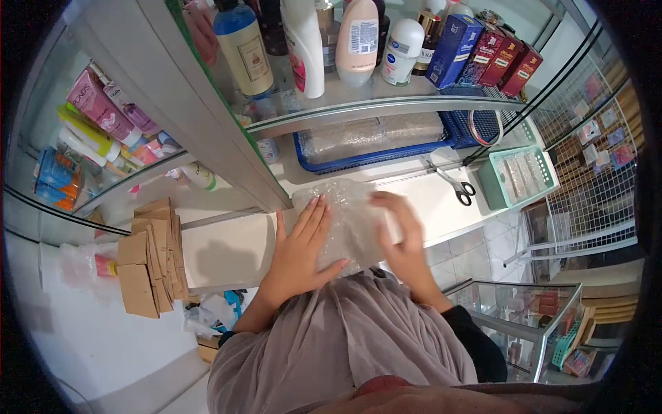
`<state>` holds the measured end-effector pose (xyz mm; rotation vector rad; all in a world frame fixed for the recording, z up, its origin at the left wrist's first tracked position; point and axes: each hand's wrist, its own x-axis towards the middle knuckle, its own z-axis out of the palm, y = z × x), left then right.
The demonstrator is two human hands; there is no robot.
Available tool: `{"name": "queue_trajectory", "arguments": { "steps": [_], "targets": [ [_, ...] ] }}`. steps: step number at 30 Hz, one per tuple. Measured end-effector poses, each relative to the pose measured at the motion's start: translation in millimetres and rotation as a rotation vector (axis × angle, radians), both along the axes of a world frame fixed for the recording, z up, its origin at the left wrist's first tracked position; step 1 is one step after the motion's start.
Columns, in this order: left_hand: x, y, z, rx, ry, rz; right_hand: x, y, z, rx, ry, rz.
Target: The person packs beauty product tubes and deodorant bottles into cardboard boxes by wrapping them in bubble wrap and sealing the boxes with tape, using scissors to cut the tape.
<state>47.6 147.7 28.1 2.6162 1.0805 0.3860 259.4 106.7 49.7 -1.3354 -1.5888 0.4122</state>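
A sheet of clear bubble wrap (pixel 348 231) lies in front of me on the edge of the white shelf. Pressed flat on its left part is my left hand (pixel 300 245), fingers stretched and thumb spread. My right hand (pixel 401 238) is at the sheet's right side, its fingers curved and smeared by motion. Behind the sheet, a blue basket (pixel 379 160) holds rolled bubble wrap (pixel 376 138). Black-handled scissors (pixel 452 185) lie on the shelf to the right of my right hand.
Folded cardboard pieces (pixel 148 259) are stacked at the left. A mint green basket (pixel 520 178) with small wrapped pieces stands at the right. Bottles (pixel 358 45) and boxes (pixel 483 55) fill the glass shelf above. A glass case (pixel 524 310) is at lower right.
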Motion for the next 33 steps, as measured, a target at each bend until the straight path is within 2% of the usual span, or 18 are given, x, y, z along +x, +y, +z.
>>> {"name": "queue_trajectory", "arguments": {
  "steps": [2,5,8,11,14,17,20,23,24,27,30,33],
  "targets": [
    [-0.5,0.9,-2.0,0.011,0.024,0.000,-22.7,6.9,-4.3,-0.138,-0.084,0.186],
    [-1.4,0.3,-1.5,-0.003,0.010,-0.008,-33.6,11.8,-28.7,-0.221,-0.266,0.165],
    [0.2,-0.7,-0.4,-0.010,-0.007,0.008,-27.8,14.5,-45.7,-0.405,0.132,0.322],
    [-0.1,-0.7,-1.9,-0.004,-0.011,0.006,-27.0,15.7,-60.3,-0.424,0.307,0.366],
    [-0.7,0.2,-4.2,-0.021,-0.031,-0.007,-31.4,16.3,-77.6,-0.454,0.636,0.374],
    [-3.8,-1.0,-12.0,-0.131,-0.262,0.017,-32.7,15.6,-76.7,-0.477,0.772,0.377],
    [6.8,-12.2,-27.2,-0.363,-0.955,0.098,-33.6,14.5,-69.9,-0.527,0.815,0.367],
    [13.7,-21.1,-52.8,-0.617,-1.353,0.407,-31.9,14.8,-70.2,-0.535,0.753,0.354],
    [14.3,-25.5,-55.6,-0.630,-1.433,0.502,-31.4,14.7,-71.7,-0.536,0.777,0.352],
    [4.4,-25.2,-55.2,-0.650,-0.955,0.689,-32.3,14.9,-78.4,-0.552,0.852,0.342],
    [-2.4,-19.0,-46.5,-0.578,-0.663,0.540,-32.6,14.4,-79.4,-0.579,0.915,0.334],
    [-2.5,-16.6,-50.6,-0.555,-0.585,0.498,-33.6,13.8,-74.9,-0.575,0.923,0.336]
  ]
}}
